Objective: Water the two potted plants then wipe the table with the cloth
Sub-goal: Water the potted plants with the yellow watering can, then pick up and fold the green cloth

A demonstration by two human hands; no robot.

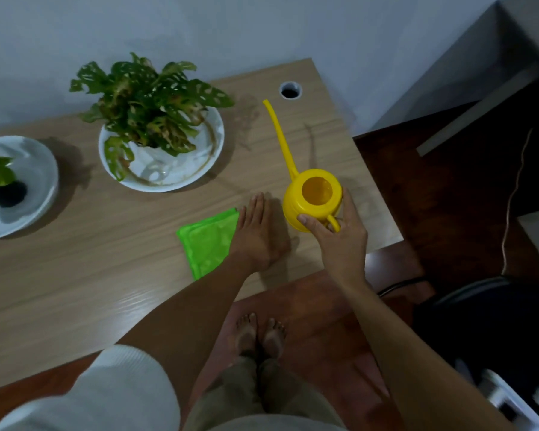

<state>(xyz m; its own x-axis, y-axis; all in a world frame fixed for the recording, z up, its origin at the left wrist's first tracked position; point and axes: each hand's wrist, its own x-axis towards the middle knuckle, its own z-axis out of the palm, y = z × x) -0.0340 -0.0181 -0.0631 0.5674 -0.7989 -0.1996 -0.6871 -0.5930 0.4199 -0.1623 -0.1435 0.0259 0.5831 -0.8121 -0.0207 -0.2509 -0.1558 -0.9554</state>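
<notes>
Light wood-grain laminate table [106,259] fills the left and centre of the frame, against a pale grey wall; reddish-brown floor shows lower right.

Yellow plastic watering can [313,199], round body, open top, long thin spout pointing toward the upper centre: stands on the table at centre right. Right hand [336,234] grasps its small loop handle, thumb on the body.

Folded bright green cloth [207,241]: lies flat at centre, near the table's front edge. Left hand [259,231] rests flat beside it, fingers extended, overlapping the cloth's right edge, holding nothing.

Leafy green-and-rust plant in a white pot [150,113], on a white saucer: upper centre-left.

Second plant with green leaves in a dark pot [0,185], on a white plate: left edge, partly cut off.

Round cable hole [290,90]: upper centre of the table.
</notes>
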